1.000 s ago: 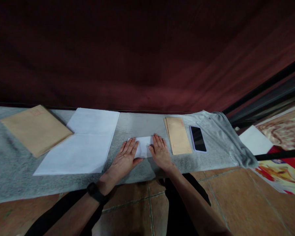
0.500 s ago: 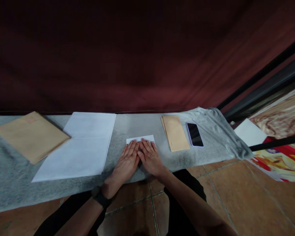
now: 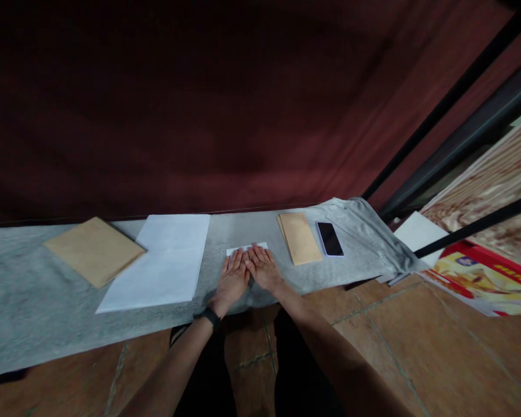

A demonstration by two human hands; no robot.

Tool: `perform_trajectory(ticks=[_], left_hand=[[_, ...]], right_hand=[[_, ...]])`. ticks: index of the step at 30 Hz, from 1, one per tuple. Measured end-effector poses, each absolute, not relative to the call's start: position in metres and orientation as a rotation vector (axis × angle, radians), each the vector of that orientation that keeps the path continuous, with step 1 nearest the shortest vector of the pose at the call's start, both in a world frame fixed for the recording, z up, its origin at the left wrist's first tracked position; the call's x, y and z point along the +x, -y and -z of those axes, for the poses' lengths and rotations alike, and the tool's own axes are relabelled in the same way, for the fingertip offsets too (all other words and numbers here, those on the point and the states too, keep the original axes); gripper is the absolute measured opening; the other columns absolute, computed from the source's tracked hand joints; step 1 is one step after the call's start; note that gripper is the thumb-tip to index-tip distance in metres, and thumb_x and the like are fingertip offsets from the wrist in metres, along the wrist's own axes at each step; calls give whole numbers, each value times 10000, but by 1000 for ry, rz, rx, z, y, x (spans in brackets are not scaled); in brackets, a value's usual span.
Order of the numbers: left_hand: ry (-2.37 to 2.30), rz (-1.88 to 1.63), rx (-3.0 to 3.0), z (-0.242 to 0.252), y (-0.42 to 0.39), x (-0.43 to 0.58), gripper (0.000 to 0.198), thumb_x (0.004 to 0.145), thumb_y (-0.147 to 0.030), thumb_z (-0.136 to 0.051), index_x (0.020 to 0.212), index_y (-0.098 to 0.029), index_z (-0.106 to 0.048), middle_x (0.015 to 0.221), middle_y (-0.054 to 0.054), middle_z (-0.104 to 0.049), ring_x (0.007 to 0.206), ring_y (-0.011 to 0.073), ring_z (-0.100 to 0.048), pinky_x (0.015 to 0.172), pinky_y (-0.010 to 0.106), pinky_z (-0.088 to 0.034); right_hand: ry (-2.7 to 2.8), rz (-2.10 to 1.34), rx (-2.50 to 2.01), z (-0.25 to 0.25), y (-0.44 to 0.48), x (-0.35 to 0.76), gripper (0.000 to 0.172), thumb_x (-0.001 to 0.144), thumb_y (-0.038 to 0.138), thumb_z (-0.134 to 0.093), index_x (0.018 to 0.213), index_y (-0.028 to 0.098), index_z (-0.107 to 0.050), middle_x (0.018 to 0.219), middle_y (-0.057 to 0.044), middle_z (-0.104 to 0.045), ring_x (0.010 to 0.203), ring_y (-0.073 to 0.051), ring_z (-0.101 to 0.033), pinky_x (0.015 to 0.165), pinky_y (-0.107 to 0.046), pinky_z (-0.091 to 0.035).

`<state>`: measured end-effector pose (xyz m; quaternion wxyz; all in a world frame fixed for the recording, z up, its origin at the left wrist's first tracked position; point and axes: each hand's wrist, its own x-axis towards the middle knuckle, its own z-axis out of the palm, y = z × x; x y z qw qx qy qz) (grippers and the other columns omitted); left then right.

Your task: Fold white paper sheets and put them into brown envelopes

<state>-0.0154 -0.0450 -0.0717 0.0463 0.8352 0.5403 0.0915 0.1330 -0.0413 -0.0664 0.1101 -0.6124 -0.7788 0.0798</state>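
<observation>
Both hands lie flat, side by side, on a small piece of white paper point(image 3: 261, 245) on the grey cloth point(image 3: 226, 231). My left hand point(image 3: 234, 278) presses on its left part with fingers stretched out. My right hand point(image 3: 263, 269) covers the right part, fingers also extended. Only the paper's far edge shows; whether it is folded under the palms is hidden. To the right lie brown envelopes point(image 3: 301, 238), and to the left a stack of white paper sheets point(image 3: 165, 266).
A large brown envelope point(image 3: 95, 252) overlaps the white sheets at the left. Right of the small envelopes lies a phone point(image 3: 330, 238). Black metal bars point(image 3: 481, 223) and a red and yellow box point(image 3: 486, 278) are at the right. A dark red curtain point(image 3: 243, 116) hangs behind.
The camera view has shifted and pulled back slightly. Both hands stay flat on the small white paper, a little less of whose far edge now shows.
</observation>
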Motion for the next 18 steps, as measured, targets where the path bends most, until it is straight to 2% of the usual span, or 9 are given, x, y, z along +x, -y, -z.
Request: perform_trajectory(ticks=[4,7,18], left_hand=[[-1718,-324,2540,70,56,-24,604,1049,-349,-300,1577,-73,-397,1642,165,-403,1556,269,-331,1285,484,-263],[-1743,-354,2540,71,66,-28,605,1057,-359,-292,1563,-51,-414,1641,175,-396,1550,273,-342,1284,485,-272],[-1654,-499,2597,68,79,-38,587,1064,-396,-287,1524,-93,-490,1582,165,-489,1511,266,-415,1234,497,-383]], right_hand=[[2268,-164,-1804,72,53,143,567,1105,414,-346,1604,146,-382,1675,-100,-337,1553,-243,-337,1273,-453,-260],[2224,-93,-1794,79,66,149,583,1099,423,-366,1598,121,-387,1669,-115,-343,1542,-252,-359,1275,-456,-249],[2169,-43,-1779,79,79,154,560,1080,396,-416,1582,147,-424,1627,-129,-425,1507,-252,-423,1252,-475,-284]])
